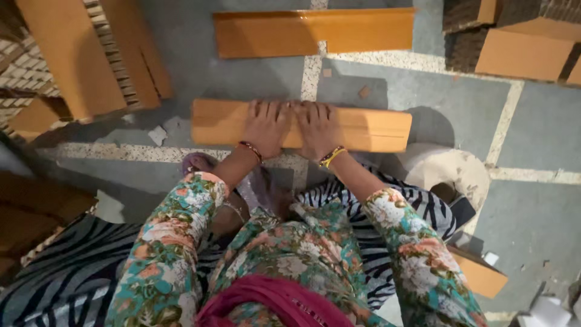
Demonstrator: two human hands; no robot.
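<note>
Down on the grey floor (242, 72), right in front of the person's knees, lies a long folded piece of orange cardboard (375, 128). Both hands are on top of it, side by side near its middle. The left hand (266, 126) lies flat with its fingers spread a little, and the right hand (316, 127) lies flat beside it, so close that the two nearly touch. Neither hand pinches or grabs anything; they just push down with open palms. A red bangle (251, 149) sits on the left wrist and a yellow bangle (331, 156) on the right. The sleeves (175, 242) are covered with flowers. The piece looks already folded over, because its long edges line up and a second layer shows at the right end. So I think the folding is mostly done and the pressing flat is what is going on now. I cannot tell if the crease is sharp yet. Farther away on the floor lies another long orange piece (315, 31), flat and apart from the hands. A stack of cardboard sheets (91, 54) leans at the top left, and more cardboard (526, 51) is piled at the top right, so plenty of sheets seem to be waiting. Small scraps (158, 134) lie near the left end of the pressed piece. A striped cloth (72, 272) is spread under the person.
</note>
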